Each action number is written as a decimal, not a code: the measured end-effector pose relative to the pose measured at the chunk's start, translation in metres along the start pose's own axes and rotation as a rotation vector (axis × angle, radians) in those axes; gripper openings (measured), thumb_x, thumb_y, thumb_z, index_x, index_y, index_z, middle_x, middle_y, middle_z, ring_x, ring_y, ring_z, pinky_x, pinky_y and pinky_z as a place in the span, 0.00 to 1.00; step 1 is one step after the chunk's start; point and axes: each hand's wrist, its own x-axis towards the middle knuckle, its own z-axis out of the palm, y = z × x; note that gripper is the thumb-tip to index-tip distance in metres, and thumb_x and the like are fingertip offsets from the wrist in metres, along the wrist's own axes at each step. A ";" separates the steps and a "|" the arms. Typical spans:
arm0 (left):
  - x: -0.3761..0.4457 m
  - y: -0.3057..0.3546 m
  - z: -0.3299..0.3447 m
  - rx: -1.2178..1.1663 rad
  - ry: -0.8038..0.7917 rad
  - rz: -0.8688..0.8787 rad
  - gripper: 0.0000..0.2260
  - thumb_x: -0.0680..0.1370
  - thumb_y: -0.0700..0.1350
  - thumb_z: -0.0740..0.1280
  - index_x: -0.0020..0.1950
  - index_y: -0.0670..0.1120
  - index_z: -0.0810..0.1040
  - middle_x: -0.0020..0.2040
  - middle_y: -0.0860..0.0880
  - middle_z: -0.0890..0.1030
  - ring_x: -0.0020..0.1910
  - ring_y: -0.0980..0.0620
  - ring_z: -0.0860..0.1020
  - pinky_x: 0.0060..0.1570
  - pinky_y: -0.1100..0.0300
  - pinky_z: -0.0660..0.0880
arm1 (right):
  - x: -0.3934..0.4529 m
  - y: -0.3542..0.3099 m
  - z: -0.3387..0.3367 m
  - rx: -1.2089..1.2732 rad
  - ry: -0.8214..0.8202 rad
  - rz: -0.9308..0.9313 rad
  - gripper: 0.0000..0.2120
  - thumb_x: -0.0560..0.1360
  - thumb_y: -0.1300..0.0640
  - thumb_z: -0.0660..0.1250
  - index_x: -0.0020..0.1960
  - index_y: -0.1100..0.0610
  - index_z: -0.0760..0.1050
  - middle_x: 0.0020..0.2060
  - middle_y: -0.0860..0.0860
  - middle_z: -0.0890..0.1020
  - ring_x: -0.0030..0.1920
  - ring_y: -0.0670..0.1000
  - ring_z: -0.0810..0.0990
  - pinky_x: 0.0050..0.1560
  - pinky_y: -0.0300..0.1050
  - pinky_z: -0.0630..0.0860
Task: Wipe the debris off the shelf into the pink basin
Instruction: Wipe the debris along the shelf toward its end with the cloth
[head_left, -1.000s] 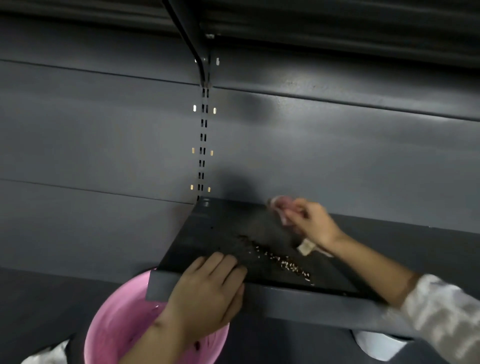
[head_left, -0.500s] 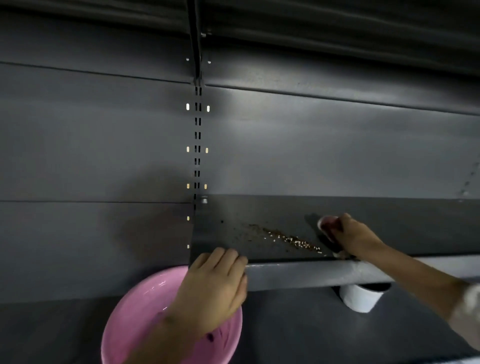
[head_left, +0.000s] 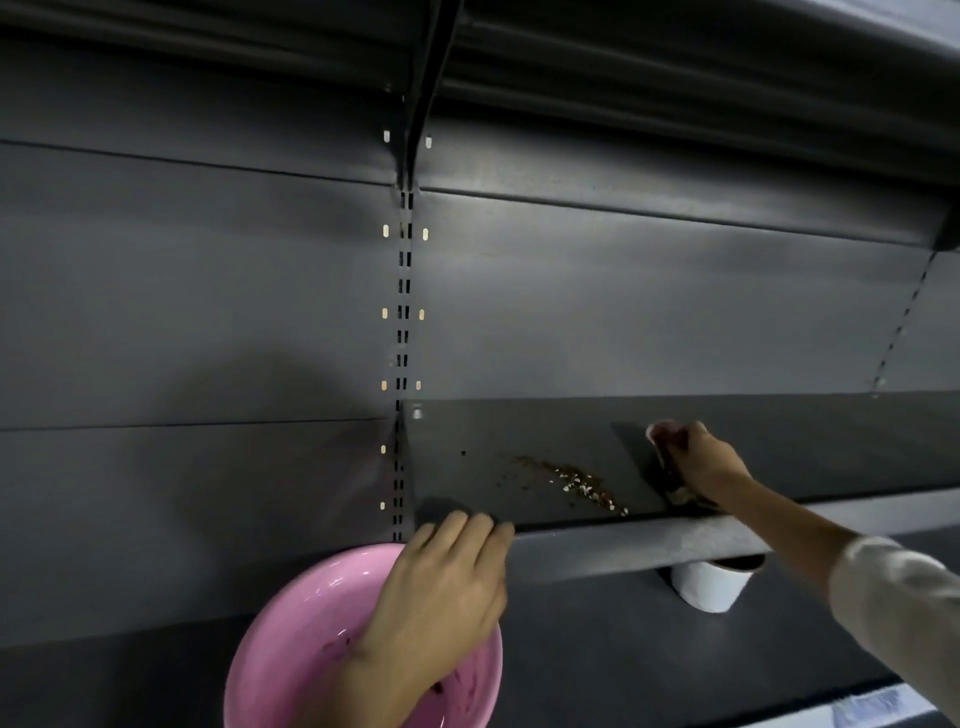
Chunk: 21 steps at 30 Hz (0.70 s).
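A dark grey shelf runs across the lower middle. A line of brown and pale debris lies on it, slanting toward the front edge. My right hand is on the shelf just right of the debris, shut on a pink cloth. My left hand grips the shelf's front left corner, fingers curled over the edge. The pink basin sits below that corner, partly hidden by my left hand and forearm, with a few dark bits inside.
A white cup with dark contents stands under the shelf on a lower surface. A slotted upright runs up the grey back panel. Another shelf hangs overhead.
My right hand with the cloth has moved from the back middle of the shelf to the right of the debris. The view has shifted; my left hand stays on the corner.
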 end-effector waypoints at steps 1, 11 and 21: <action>-0.001 0.001 0.001 0.006 0.002 -0.008 0.17 0.68 0.45 0.57 0.47 0.44 0.84 0.37 0.51 0.81 0.34 0.51 0.78 0.35 0.59 0.73 | -0.001 -0.002 0.005 -0.024 -0.010 -0.002 0.13 0.79 0.59 0.54 0.59 0.67 0.65 0.57 0.69 0.77 0.57 0.66 0.77 0.58 0.56 0.72; -0.002 0.006 0.004 0.056 -0.031 -0.047 0.18 0.68 0.48 0.58 0.48 0.46 0.84 0.39 0.52 0.81 0.36 0.52 0.79 0.40 0.59 0.68 | -0.019 -0.070 0.042 0.061 -0.139 -0.416 0.05 0.79 0.58 0.54 0.46 0.59 0.64 0.51 0.66 0.80 0.51 0.64 0.80 0.41 0.45 0.70; 0.004 0.005 0.002 -0.007 -0.040 -0.059 0.16 0.65 0.48 0.60 0.43 0.47 0.85 0.35 0.53 0.81 0.33 0.52 0.78 0.32 0.66 0.74 | 0.060 -0.109 0.080 0.080 -0.206 -0.473 0.17 0.78 0.54 0.59 0.64 0.61 0.69 0.60 0.64 0.77 0.60 0.63 0.76 0.60 0.52 0.71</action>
